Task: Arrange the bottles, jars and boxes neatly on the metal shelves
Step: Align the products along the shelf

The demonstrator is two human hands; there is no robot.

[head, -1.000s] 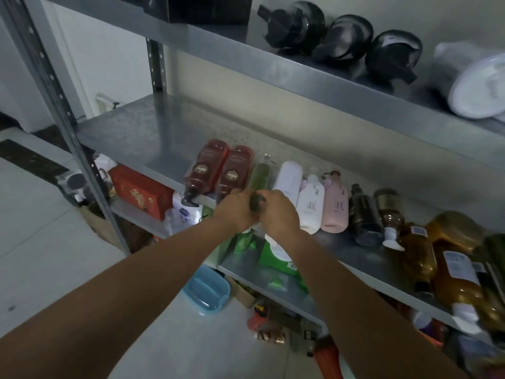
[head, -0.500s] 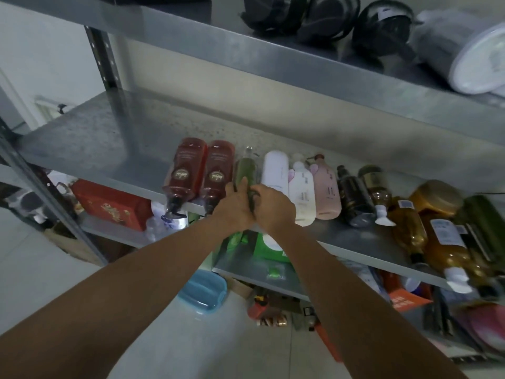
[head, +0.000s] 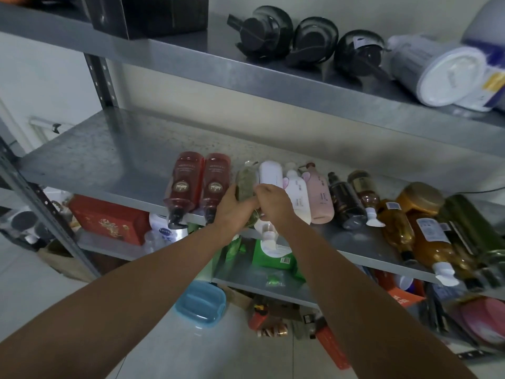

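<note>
A row of bottles lies flat on the middle metal shelf. My left hand grips the lower end of a green bottle, which lies between two dark red pump bottles and a white bottle. My right hand is curled at the same bottle's base, touching my left hand; its fingertips are hidden. To the right lie a white pump bottle, a pink bottle, dark bottles and several amber bottles.
The upper shelf carries three black pump bottles, a white-lidded tub and a dark box. Lower shelves hold a red box and green packs. A blue container sits on the floor.
The view has tilted up and shifted. Both hands have slid a little farther onto the shelf with the green bottle, still held between them.
</note>
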